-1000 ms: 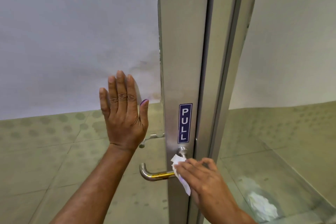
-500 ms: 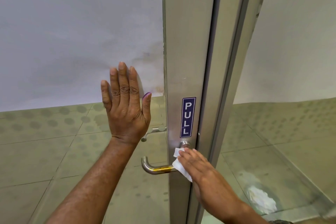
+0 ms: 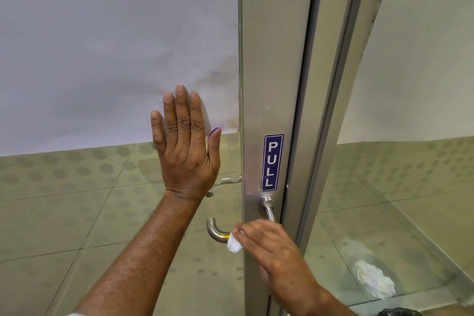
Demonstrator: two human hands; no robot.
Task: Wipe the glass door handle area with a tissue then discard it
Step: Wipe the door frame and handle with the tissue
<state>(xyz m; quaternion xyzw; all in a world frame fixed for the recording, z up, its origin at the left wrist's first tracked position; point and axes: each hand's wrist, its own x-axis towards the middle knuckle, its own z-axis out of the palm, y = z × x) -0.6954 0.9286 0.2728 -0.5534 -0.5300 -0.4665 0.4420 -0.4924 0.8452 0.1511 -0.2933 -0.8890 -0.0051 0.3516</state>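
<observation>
Sticker [image 3: 273,162] reads "PULL" (white on blue); right hand [image 3: 272,251] clutches tissue [image 3: 234,244], left hand [image 3: 186,151] flat, fingers spread.

Right hand [image 3: 272,246] with tissue [image 3: 234,244] on door handle [image 3: 218,232]; left hand [image 3: 186,151] flat on glass [image 3: 102,200].

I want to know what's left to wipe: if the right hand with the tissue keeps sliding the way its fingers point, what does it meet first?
The right hand points left along the door handle, tissue leading. It would probably meet the handle's curved bend first.
</observation>
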